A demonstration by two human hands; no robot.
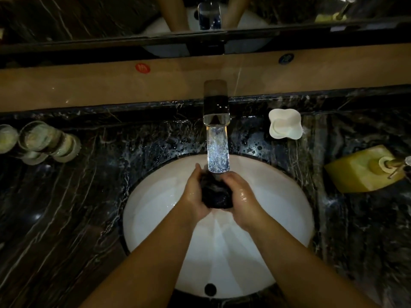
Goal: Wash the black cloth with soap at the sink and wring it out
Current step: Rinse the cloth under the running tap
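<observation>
I read the frame as dim overall. The white sink basin point(278, 207) is the brightest area, lit from above. The glass faucet spout point(218, 150) sparkles with highlights. The marble counter point(66, 207) falls into shadow at left and right. Straight edges bow near the frame borders. The jars point(40, 141) at far left are blurred.

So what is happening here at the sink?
A person is washing a black cloth in the sink. The left hand and the right hand press the bunched cloth between them, right under the water running from the tap. The hands look wet. On the counter to the right are a white soap dish and a yellow soap dispenser, neither being touched.
</observation>
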